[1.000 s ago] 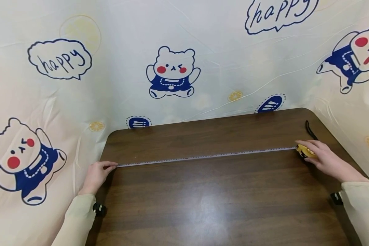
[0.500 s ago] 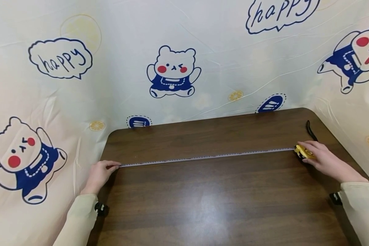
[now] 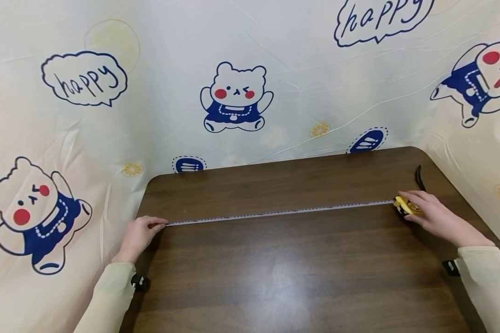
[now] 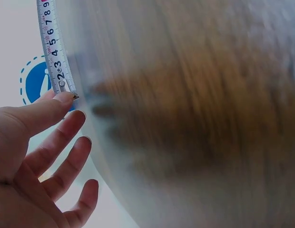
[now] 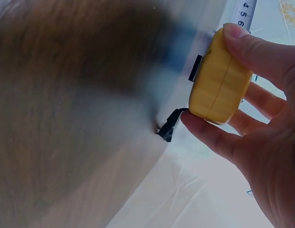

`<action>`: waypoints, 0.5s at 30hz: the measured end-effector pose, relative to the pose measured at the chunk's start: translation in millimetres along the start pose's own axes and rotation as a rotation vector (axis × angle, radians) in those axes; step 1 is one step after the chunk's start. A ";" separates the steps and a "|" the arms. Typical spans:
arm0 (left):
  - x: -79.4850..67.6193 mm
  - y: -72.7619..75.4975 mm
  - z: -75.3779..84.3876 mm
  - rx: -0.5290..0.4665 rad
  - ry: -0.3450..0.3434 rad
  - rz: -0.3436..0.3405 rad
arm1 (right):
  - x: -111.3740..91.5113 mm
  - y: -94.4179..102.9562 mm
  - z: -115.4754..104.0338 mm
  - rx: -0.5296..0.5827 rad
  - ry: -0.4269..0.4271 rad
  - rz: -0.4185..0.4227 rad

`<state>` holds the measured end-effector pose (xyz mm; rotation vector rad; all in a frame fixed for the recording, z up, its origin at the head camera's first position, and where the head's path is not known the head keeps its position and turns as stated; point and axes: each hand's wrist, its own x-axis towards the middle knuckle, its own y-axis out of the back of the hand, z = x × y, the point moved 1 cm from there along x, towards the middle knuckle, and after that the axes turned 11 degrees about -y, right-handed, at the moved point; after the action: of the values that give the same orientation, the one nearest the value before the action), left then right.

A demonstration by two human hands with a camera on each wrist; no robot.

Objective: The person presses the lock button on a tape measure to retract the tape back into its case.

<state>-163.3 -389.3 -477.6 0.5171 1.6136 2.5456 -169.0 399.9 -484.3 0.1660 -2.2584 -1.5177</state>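
A tape measure's white blade (image 3: 275, 213) stretches nearly level from hand to hand across the table. At its hooked end, my left hand (image 3: 139, 235) pinches it between thumb and forefinger. The left wrist view shows the blade's low numbers (image 4: 54, 52) just above the thumb, the other fingers spread loosely. My right hand (image 3: 437, 217) grips the yellow tape measure case (image 3: 407, 206) near the table's right side. Seen from the right wrist, the case (image 5: 221, 80) sits between thumb and fingers, with the blade (image 5: 245, 14) leaving it past the thumb. A black wrist strap (image 3: 419, 178) hangs off the case.
The brown wooden table (image 3: 233, 273) has rounded far corners. Behind it and along both sides hangs a pale curtain (image 3: 166, 69) printed with bears and "happy" bubbles. Each wrist wears a black band, such as the left one (image 3: 140, 282).
Both hands have moved slightly inward: the left with the blade's end to the right, the right with the case to the left. The stretch of blade between them is a little shorter.
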 end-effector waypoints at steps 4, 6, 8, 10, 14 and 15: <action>0.5 -1.1 2.4 0.000 0.002 0.000 | 0.6 0.6 -3.3 -0.005 0.009 0.007; 0.8 -1.2 3.6 0.002 0.001 0.002 | 1.1 1.2 -4.9 -0.009 0.002 0.001; 1.0 -1.4 4.7 0.005 -0.003 0.005 | 1.9 1.8 -6.8 -0.011 -0.009 -0.009; 1.3 -1.5 5.8 0.007 -0.010 0.008 | 2.9 2.2 -8.9 -0.014 -0.018 -0.018; 2.5 -1.6 10.2 0.012 -0.015 0.003 | 4.3 2.4 -12.9 -0.014 -0.020 -0.026; 2.9 -1.5 11.7 0.013 -0.014 -0.002 | 4.6 2.3 -13.8 -0.015 -0.015 -0.023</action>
<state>-162.3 -377.8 -473.7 0.5329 1.6258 2.5259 -167.3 387.5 -476.5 0.1771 -2.2640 -1.5517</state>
